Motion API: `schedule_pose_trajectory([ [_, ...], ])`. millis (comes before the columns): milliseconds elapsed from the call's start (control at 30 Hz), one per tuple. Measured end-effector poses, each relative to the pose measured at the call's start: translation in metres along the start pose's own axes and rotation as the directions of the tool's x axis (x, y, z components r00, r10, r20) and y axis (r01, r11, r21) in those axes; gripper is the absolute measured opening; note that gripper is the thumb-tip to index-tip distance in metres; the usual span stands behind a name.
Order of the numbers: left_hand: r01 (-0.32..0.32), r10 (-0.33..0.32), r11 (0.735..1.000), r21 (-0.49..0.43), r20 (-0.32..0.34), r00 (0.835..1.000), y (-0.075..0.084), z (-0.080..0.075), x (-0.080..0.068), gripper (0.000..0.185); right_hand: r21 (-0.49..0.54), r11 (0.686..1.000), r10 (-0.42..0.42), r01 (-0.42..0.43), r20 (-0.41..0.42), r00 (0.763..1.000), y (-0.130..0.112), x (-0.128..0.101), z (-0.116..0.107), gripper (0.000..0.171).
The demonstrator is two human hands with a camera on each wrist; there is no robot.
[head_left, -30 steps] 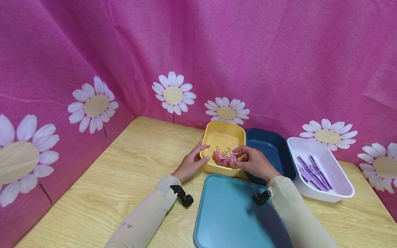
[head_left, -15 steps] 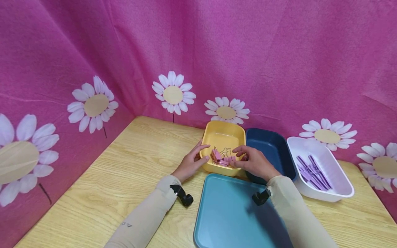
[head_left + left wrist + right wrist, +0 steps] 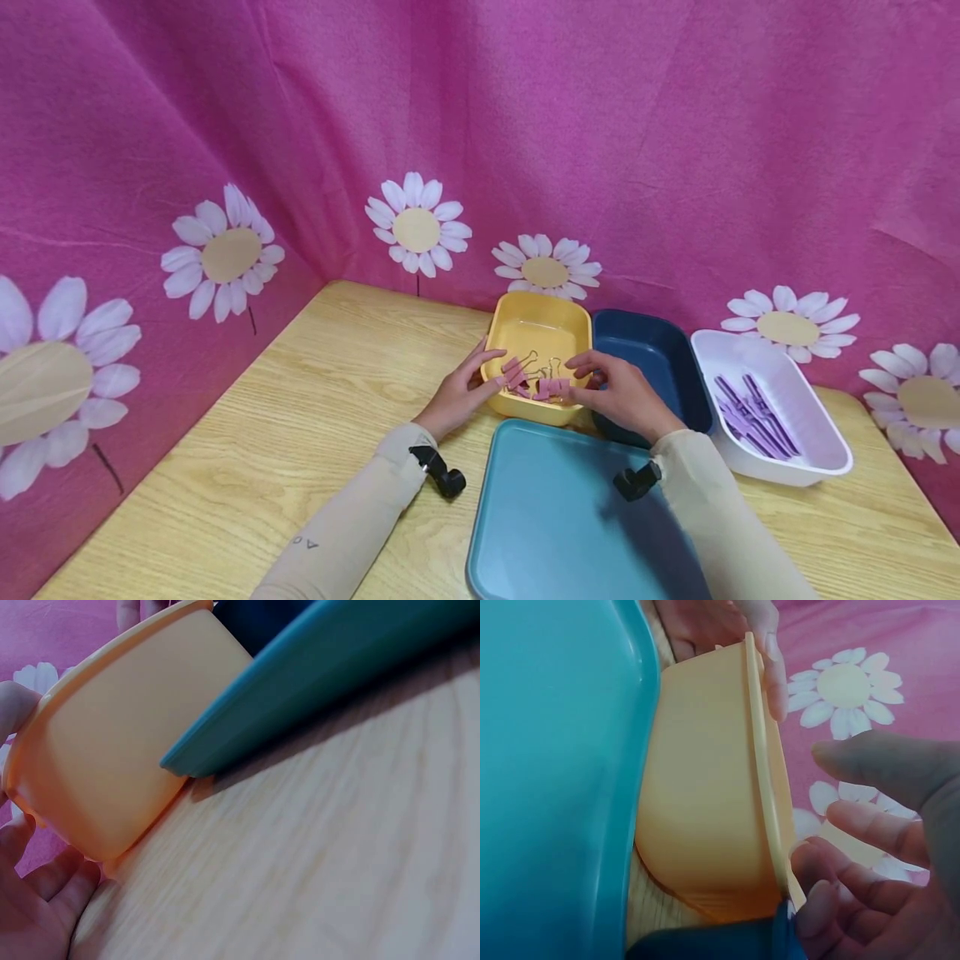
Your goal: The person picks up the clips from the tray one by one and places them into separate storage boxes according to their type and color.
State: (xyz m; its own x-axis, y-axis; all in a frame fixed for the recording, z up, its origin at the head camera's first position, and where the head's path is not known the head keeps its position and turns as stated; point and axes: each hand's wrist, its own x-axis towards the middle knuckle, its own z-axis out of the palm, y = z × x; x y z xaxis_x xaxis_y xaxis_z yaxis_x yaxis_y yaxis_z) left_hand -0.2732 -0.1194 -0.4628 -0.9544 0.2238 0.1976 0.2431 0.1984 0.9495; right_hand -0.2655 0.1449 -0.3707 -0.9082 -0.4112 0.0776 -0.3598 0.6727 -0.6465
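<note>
Several pink binder clips (image 3: pixel 553 387) with wire handles lie loose in the near end of a yellow bin (image 3: pixel 534 410). My left hand (image 3: pixel 459 393) holds the bin's left side, its thumb over the rim and the other fingers along the outer wall. The left wrist view shows those fingers (image 3: pixel 71 889) low against the yellow wall. Over the bin's right rim hovers my right hand (image 3: pixel 621 395), close beside the clips. In the right wrist view its thumb (image 3: pixel 889 765) and fingers stand apart, with nothing pinched between them. The bin wall hides the clips from both wrist views.
A navy bin (image 3: pixel 651 350) stands against the yellow one's right side. Further right, a white bin (image 3: pixel 813 408) contains several purple plastic forks (image 3: pixel 757 417). In front lies a teal tray (image 3: pixel 570 508) on the wooden table (image 3: pixel 300 442). Pink flowered cloth (image 3: pixel 637 150) hangs behind.
The clips have come out of my right fingers and spread across the bin's near end, some tipping toward my left thumb. Both hands keep nearly the same place.
</note>
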Motion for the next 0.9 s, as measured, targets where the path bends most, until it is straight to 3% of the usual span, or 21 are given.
schedule_pose_trajectory([
  [433,0.024,-0.024,0.999,0.021,0.003,1.0,0.004,0.0,-0.002,0.048,0.025,0.999,0.029,-0.026,-0.116,0.993,0.018,-0.049,-0.03,0.046],
  [700,0.042,-0.044,0.998,0.049,0.025,0.999,0.036,-0.003,-0.012,0.048,0.023,1.0,0.011,-0.006,-0.217,0.976,0.031,-0.077,-0.052,0.04],
  [900,0.021,-0.021,0.999,0.041,0.019,1.0,0.009,0.001,-0.005,0.049,0.028,0.999,0.04,-0.034,-0.245,0.969,0.044,-0.095,-0.062,0.041],
])
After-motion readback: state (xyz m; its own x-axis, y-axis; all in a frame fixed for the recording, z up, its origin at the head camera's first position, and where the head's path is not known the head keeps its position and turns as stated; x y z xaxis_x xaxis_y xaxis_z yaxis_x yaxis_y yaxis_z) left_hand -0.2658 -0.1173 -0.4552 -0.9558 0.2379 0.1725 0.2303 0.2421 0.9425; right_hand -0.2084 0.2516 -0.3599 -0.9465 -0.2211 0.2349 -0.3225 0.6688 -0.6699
